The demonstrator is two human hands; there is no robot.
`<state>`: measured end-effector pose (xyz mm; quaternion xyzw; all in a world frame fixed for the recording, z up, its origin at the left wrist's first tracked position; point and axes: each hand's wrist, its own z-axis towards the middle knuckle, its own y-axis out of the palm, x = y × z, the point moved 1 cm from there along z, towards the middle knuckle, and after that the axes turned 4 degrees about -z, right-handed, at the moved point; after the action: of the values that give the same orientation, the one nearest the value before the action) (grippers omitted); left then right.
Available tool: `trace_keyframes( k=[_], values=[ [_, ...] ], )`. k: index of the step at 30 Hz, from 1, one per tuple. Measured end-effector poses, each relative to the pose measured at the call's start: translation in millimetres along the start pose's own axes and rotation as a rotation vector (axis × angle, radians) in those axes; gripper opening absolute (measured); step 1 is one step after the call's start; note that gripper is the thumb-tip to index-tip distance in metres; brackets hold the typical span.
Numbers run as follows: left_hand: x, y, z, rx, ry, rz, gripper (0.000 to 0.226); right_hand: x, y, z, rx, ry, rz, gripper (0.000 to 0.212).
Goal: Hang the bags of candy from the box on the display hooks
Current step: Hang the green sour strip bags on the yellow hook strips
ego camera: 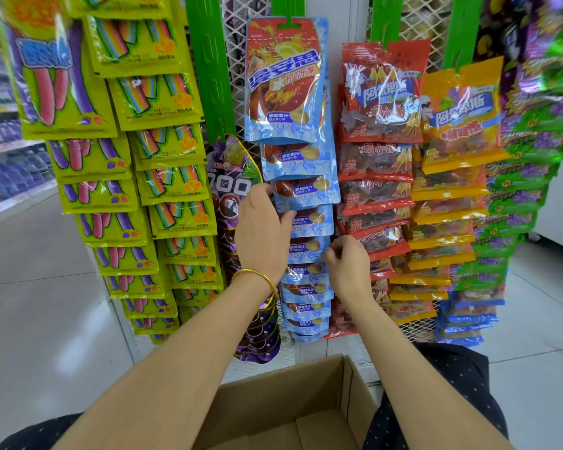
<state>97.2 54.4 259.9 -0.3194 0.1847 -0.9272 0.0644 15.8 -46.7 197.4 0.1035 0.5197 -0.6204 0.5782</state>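
Head view: the left hand point(262, 228), a gold bangle point(254, 275) at its wrist, grips the left edge of a glossy blue-and-red film candy pouch point(311, 219). The pouch hangs midway down a column of identical pouches on a green plastic hanging strip point(288, 8). The right hand point(346, 264) has its fingers curled tight at the column's right edge; whether they pinch film I cannot tell. The pouch looks light, soft and slippery, so the stiffer top header seems the best hold. The brown cardboard box point(350, 381) sits open below, with no bags visible inside. Around it is a pale glossy shop floor point(46, 287), with stocked shelves at far left
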Motion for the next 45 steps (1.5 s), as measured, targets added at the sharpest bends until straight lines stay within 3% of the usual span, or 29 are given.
trace_keyframes(
  k=[13,27,31,33,37,45],
  values=[
    [-3.0,-5.4,0.1,0.013,0.068,0.028,0.032,-0.8,-0.2,-0.2,-0.004,0.023,0.013,0.011],
    [-4.8,-9.7,3.8,-0.007,0.01,-0.084,0.054,-2.9,-2.7,-5.6,0.032,0.073,0.073,0.007],
    [7.2,-25.2,19.5,0.199,0.043,-0.204,0.05,-21.5,-16.8,-5.0,0.301,-0.056,0.136,0.018],
    [14.7,-28.8,33.6,0.207,0.038,-0.279,0.056,-46.5,-29.1,-1.4,0.357,-0.182,0.252,0.028],
    [27.3,-27.3,50.4,0.074,0.03,-0.315,0.065,-85.3,-35.6,10.0,0.237,-0.323,0.343,0.046],
    [29.8,-26.3,48.8,0.018,0.049,-0.319,0.061,-92.1,-33.2,15.9,0.187,-0.291,0.333,0.048]
  ],
)
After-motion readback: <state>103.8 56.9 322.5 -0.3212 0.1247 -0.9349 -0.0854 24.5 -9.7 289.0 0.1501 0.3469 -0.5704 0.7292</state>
